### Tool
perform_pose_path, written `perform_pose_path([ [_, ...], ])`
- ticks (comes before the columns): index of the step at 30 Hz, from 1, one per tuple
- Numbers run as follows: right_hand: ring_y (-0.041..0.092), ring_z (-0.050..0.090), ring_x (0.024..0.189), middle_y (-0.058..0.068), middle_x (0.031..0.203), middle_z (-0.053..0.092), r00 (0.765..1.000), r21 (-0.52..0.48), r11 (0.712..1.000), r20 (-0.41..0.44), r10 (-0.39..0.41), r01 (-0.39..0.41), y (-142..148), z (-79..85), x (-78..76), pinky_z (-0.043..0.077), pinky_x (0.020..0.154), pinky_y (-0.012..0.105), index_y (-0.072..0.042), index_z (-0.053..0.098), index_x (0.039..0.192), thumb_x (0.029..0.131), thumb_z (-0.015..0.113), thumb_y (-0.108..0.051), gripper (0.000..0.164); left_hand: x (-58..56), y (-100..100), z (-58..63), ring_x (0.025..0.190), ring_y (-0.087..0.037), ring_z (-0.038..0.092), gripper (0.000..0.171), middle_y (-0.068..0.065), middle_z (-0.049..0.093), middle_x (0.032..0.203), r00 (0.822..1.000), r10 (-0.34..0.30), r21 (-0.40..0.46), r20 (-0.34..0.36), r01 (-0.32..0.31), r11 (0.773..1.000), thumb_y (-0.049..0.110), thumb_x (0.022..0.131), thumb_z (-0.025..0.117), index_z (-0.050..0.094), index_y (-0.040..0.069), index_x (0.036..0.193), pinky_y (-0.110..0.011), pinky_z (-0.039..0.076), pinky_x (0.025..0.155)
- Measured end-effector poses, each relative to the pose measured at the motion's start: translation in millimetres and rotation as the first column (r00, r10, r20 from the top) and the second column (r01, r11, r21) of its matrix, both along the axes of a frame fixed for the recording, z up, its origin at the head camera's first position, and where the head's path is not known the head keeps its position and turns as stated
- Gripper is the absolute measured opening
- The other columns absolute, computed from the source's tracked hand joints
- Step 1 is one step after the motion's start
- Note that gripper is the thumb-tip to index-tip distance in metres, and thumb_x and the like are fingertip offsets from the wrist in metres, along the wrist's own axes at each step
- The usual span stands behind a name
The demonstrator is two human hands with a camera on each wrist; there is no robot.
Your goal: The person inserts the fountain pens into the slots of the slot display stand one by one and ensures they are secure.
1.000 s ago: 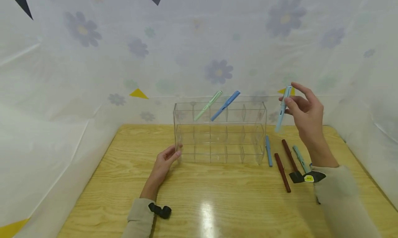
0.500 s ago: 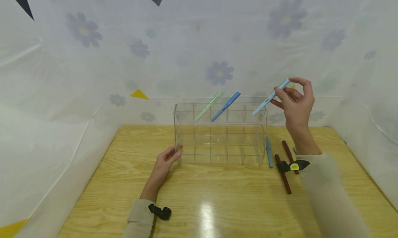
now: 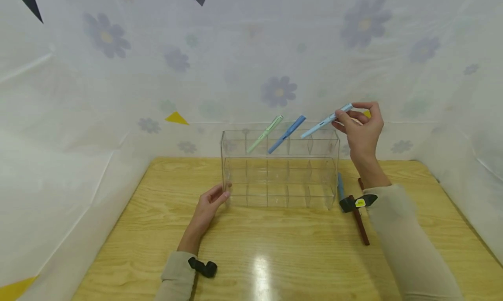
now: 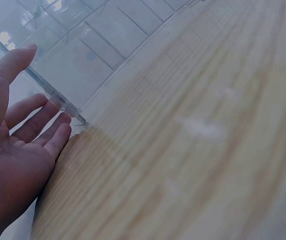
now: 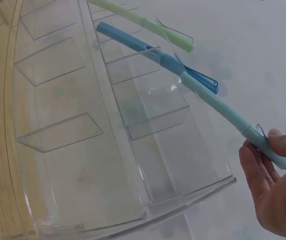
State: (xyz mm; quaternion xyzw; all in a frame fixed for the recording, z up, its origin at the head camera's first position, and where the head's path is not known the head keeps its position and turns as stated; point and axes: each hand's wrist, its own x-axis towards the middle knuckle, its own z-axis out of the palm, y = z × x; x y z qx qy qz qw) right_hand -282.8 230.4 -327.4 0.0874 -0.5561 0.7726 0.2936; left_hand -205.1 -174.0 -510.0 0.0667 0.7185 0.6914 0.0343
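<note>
My right hand [image 3: 363, 128] pinches a light blue pen [image 3: 326, 122] near its cap end, between thumb and fingers. The pen slants down to the left, its lower end over the top tier of a clear compartment organizer [image 3: 267, 200]. A green pen [image 3: 265, 134] and a darker blue pen [image 3: 287, 135] lean in that tier, caps up. In the right wrist view, the light blue pen's far end [image 5: 195, 85] overlaps the darker blue one. Low on the organizer's left side, my left hand [image 4: 20, 150] rests with extended thumb and relaxed fingers, fingertips at the side edge.
On the wooden table [image 3: 235, 257], right of the organizer, lie a blue pen [image 3: 340, 185] and a dark red pen [image 3: 360, 226]. Another dark red pen [image 3: 360, 184] is mostly hidden by my right forearm. A white flowered sheet [image 3: 220, 74] hangs behind the table.
My right hand has carried the light blue pen leftward, from right of the organizer to over its top tier, tilting it flatter. My left hand stays at the organizer's side.
</note>
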Motion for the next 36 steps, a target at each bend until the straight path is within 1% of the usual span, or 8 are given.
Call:
perform_pose_path([
  [8,0.019,0.076,0.075,0.012,0.090,0.075,0.997,0.119,0.991,0.054,0.054,-0.061,-8.6,-7.1,-4.6,0.061,0.073,0.033,0.005,0.060,0.115,0.087,0.079,0.002,0.034,-0.4,0.4,0.1,0.138,-0.025,0.052,0.050,-0.011,0.059,0.145,1.000,0.001,-0.001,0.002,-0.001,1.000,0.028,0.101,0.069,0.058,0.007,0.145,-0.022,0.046,0.103],
  [13,0.019,0.076,0.076,0.010,0.093,0.076,0.995,0.264,0.962,0.090,0.044,-0.067,-10.5,-7.9,-5.9,0.060,0.073,0.028,0.006,0.061,0.113,0.090,0.078,-0.001,0.030,0.3,0.3,2.1,0.138,-0.024,0.051,0.050,-0.012,0.058,0.146,1.000,-0.006,0.004,0.014,0.006,1.000,0.027,0.101,0.069,0.057,0.007,0.146,-0.025,0.046,0.105],
  [17,0.016,0.076,0.077,0.007,0.094,0.078,0.990,0.347,0.933,0.129,0.051,-0.094,-10.4,-5.4,-8.3,0.060,0.072,0.027,0.007,0.061,0.114,0.092,0.076,-0.005,0.029,-0.4,-0.3,0.9,0.139,-0.024,0.050,0.049,-0.012,0.058,0.146,1.000,-0.011,0.004,0.008,0.011,1.000,0.026,0.102,0.067,0.057,0.006,0.146,-0.023,0.046,0.105],
  [22,0.015,0.076,0.076,0.007,0.094,0.078,0.981,0.366,0.921,0.179,0.070,-0.133,-8.3,-1.7,-8.7,0.061,0.071,0.030,0.010,0.061,0.112,0.093,0.076,-0.006,0.029,-0.4,0.1,0.1,0.138,-0.025,0.051,0.048,-0.012,0.059,0.145,1.000,-0.008,0.004,-0.002,0.008,1.000,0.026,0.102,0.068,0.058,0.007,0.145,-0.022,0.046,0.104],
  [27,0.012,0.075,0.075,0.005,0.092,0.077,0.980,0.390,0.912,0.195,0.049,-0.123,-5.5,0.8,-8.9,0.060,0.071,0.030,0.011,0.063,0.109,0.093,0.076,-0.005,0.027,-1.7,-1.4,0.2,0.138,-0.022,0.051,0.049,-0.010,0.060,0.145,1.000,-0.003,0.006,0.005,0.003,1.000,0.028,0.101,0.069,0.058,0.008,0.145,-0.024,0.046,0.105],
  [30,0.012,0.076,0.077,0.005,0.093,0.077,0.980,0.398,0.908,0.194,0.053,-0.128,-4.7,0.8,-10.1,0.060,0.072,0.029,0.011,0.063,0.110,0.093,0.076,-0.006,0.028,-2.3,-2.5,0.4,0.138,-0.021,0.051,0.049,-0.010,0.060,0.145,1.000,0.002,0.006,0.004,-0.002,1.000,0.028,0.101,0.069,0.058,0.008,0.145,-0.024,0.046,0.105],
  [32,0.013,0.076,0.077,0.005,0.093,0.077,0.979,0.387,0.913,0.197,0.058,-0.132,-3.9,0.5,-9.3,0.060,0.072,0.030,0.009,0.064,0.113,0.092,0.077,-0.006,0.028,-2.3,-2.9,0.6,0.139,-0.023,0.050,0.049,-0.011,0.059,0.145,1.000,0.000,0.002,-0.003,0.000,1.000,0.027,0.102,0.068,0.057,0.006,0.146,-0.024,0.045,0.105],
  [36,0.015,0.076,0.079,0.008,0.097,0.077,0.979,0.326,0.936,0.187,0.077,-0.136,0.7,-1.3,-4.3,0.060,0.074,0.030,0.001,0.067,0.116,0.091,0.079,-0.006,0.029,-2.4,-3.0,1.0,0.139,-0.022,0.051,0.050,-0.011,0.059,0.146,1.000,-0.002,-0.008,-0.005,0.002,1.000,0.028,0.102,0.067,0.056,0.006,0.146,-0.024,0.045,0.106],
])
